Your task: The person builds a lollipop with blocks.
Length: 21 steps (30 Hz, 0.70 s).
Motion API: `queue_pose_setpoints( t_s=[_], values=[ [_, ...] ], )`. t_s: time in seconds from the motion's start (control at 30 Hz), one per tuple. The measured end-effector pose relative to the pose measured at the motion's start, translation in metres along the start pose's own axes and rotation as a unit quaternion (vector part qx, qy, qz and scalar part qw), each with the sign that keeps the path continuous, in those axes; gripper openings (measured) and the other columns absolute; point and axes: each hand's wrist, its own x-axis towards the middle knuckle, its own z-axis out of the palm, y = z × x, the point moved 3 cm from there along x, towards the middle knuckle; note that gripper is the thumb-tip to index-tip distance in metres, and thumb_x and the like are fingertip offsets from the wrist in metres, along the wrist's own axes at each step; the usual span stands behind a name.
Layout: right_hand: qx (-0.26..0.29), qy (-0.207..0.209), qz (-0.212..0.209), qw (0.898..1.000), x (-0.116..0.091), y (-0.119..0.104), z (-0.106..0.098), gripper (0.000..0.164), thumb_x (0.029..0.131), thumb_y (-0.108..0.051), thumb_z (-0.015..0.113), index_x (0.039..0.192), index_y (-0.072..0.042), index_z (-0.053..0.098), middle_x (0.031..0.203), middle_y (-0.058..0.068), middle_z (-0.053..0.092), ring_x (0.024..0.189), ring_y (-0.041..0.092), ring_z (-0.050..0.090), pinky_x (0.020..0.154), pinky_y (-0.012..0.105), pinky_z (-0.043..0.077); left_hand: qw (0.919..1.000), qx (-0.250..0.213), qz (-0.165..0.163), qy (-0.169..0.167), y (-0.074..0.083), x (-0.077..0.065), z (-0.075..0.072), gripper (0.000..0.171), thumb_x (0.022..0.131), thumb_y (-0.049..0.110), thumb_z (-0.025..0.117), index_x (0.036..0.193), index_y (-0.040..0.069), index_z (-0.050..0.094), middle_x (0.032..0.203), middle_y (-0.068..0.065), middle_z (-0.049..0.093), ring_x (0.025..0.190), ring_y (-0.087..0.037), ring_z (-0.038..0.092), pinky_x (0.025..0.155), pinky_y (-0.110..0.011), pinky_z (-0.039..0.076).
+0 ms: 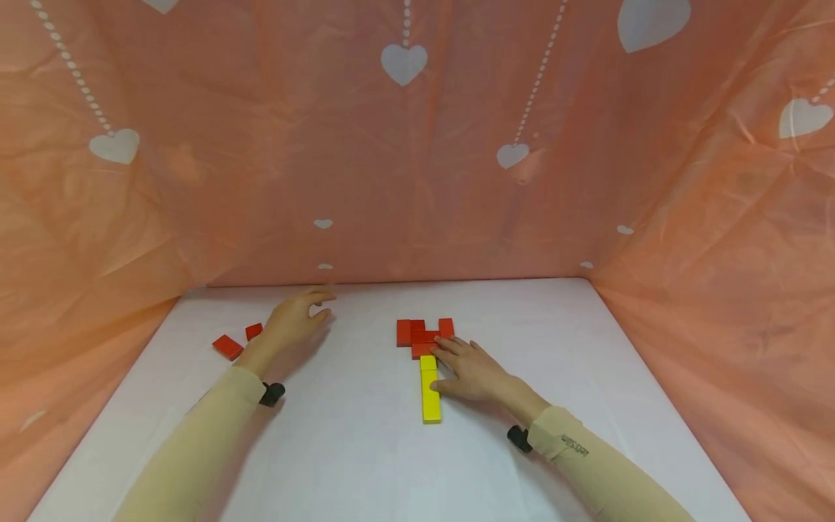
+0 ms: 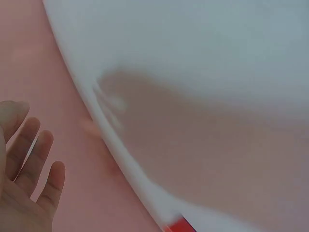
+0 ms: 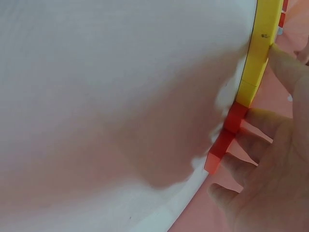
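Note:
Several red blocks [image 1: 404, 333] lie together near the middle of the white table. Below them, a short yellow block [image 1: 427, 362] and a longer yellow block [image 1: 430, 406] run in a line toward the front. My right hand [image 1: 475, 371] rests at their right side, its thumb against the yellow and its extended fingertips at the red blocks [image 3: 235, 117]. Over the table's left part is my left hand [image 1: 293, 317], with loosely bent fingers and nothing held. Two loose red blocks, one larger [image 1: 227, 347] and one smaller [image 1: 254, 331], lie beside the left wrist.
A white cloth [image 1: 352, 449] covers the table. Pinkish-orange curtains [image 1: 365, 167] with white hearts enclose the back and both sides. Each wrist carries a small dark camera, one on the left [image 1: 272, 394] and one on the right [image 1: 519, 438].

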Motion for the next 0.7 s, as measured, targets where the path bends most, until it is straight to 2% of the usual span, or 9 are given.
queue_pose_setpoints(
  t_s=[0.33,0.53,0.7],
  values=[
    [0.001,0.005,-0.001,1.000,-0.001,-0.001,0.000,0.075,0.097,-0.051,0.067,0.159,-0.014,0.044,0.168,0.008,0.034,0.156,0.034,0.027,0.125,0.060,0.021,0.9988,0.033,-0.036,0.003,-0.047,-0.036,-0.035,0.038,0.101,0.016,0.066,0.137,0.003,0.065,0.141,-0.023,0.060,0.118,-0.047,0.064,0.091,-0.065,0.052],
    [0.004,0.008,-0.003,1.000,-0.002,-0.001,-0.001,0.075,0.097,-0.050,0.068,0.158,-0.014,0.045,0.167,0.008,0.035,0.155,0.034,0.028,0.125,0.060,0.021,0.9970,0.048,-0.061,0.001,-0.077,-0.052,-0.044,0.035,0.101,0.016,0.066,0.131,-0.001,0.068,0.136,-0.027,0.061,0.117,-0.049,0.063,0.093,-0.065,0.051],
    [0.007,0.008,-0.005,1.000,-0.002,-0.001,-0.001,0.075,0.097,-0.050,0.068,0.158,-0.013,0.046,0.167,0.008,0.035,0.155,0.035,0.028,0.125,0.060,0.021,0.9967,0.061,-0.054,0.001,-0.093,-0.064,-0.046,0.035,0.095,0.010,0.069,0.124,-0.008,0.069,0.127,-0.032,0.063,0.113,-0.051,0.062,0.097,-0.067,0.049]
  ],
)
